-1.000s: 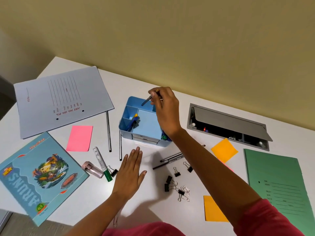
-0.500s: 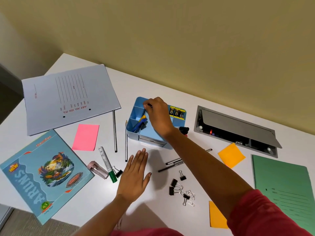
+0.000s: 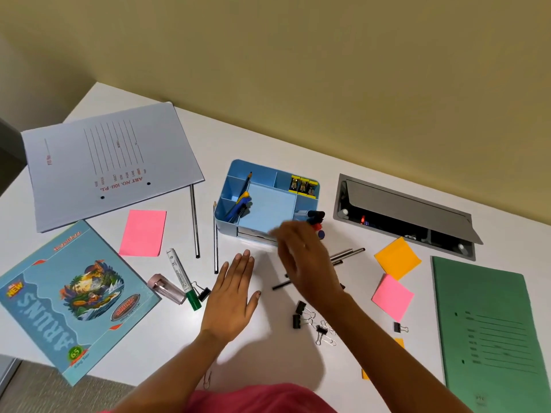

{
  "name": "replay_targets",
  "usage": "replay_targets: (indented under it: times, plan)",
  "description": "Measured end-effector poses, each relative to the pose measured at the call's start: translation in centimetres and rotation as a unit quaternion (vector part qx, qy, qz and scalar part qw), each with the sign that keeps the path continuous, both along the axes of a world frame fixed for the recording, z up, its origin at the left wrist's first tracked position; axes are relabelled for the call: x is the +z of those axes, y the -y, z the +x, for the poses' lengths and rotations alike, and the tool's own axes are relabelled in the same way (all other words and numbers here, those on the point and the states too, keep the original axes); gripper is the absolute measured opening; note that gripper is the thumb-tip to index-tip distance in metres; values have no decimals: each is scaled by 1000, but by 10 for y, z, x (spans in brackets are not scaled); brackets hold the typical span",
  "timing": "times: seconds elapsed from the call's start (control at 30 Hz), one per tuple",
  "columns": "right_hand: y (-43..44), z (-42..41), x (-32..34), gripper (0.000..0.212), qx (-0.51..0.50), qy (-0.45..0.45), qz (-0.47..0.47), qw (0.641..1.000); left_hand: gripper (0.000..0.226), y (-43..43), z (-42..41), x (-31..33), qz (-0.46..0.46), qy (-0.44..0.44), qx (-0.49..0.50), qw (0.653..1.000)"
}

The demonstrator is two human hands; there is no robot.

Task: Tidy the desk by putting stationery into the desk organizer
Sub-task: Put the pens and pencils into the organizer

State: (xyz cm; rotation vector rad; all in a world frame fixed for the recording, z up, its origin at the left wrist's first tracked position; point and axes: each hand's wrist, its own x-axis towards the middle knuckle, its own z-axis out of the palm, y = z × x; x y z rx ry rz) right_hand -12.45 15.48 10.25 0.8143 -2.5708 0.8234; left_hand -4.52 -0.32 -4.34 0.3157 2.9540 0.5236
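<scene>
A light blue desk organizer [image 3: 268, 204] stands mid-desk. A dark pencil [image 3: 248, 181] leans in its back left slot, blue pens [image 3: 241, 208] fill the front left slot, and yellow clips [image 3: 303, 183] sit at the back right. My right hand [image 3: 307, 257], blurred, hovers empty over the black pens [image 3: 346, 254] in front of the organizer. Flat on the desk with straight fingers lies my left hand [image 3: 234, 296]. Two silver pencils [image 3: 195, 225] lie left of the organizer. Nearer me lie a green marker [image 3: 183, 278] and several binder clips [image 3: 310, 320].
A grey file [image 3: 110, 162] and a blue notebook [image 3: 71, 296] lie at the left, a green file [image 3: 492, 332] at the right. Pink [image 3: 143, 233] and orange [image 3: 398, 257] sticky notes lie scattered. An open grey cable hatch [image 3: 408, 216] is set into the desk behind.
My right hand lowered the dark pencil into the organizer's back left slot, let it go, and drew back toward the black pens. My left hand stayed flat.
</scene>
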Motion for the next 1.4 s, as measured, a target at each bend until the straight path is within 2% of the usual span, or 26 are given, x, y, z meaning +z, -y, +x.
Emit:
replay_targets:
  times: [0.1,0.2,0.3,0.37,0.43,0.77,0.97,1.17,1.27,1.4]
  plan:
    - [-35,33,-47,18,27,83,74,993,64,1,0,-2,5,-1,-3,1000]
    - [-64,45,-80,22,-52,127,98,986,64,1,0,-3,5,0,-5,1000]
    - [-83,42,-93,36,-127,147,118,974,64,1,1,-3,9,-5,-4,1000]
    - [-90,40,-96,50,-132,171,137,967,64,1,1,-3,7,-6,-3,1000]
    - [-94,41,-98,54,-127,186,152,962,63,1,1,-3,7,-5,-4,1000]
    - [-108,40,-108,45,-107,163,172,966,60,13,4,-5,5,-17,-20,1000]
    - [-112,40,-107,52,-64,121,215,967,60,17,5,-4,6,-16,-21,1000]
    - [-115,40,-111,47,-26,76,265,961,60,16,5,-4,-2,-13,-18,1000]
    - [-112,42,-112,46,-50,89,242,965,59,16,5,-4,-7,-9,-17,1000]
    - [-95,50,-91,47,-70,109,135,982,60,14,5,-3,-15,-7,-8,1000]
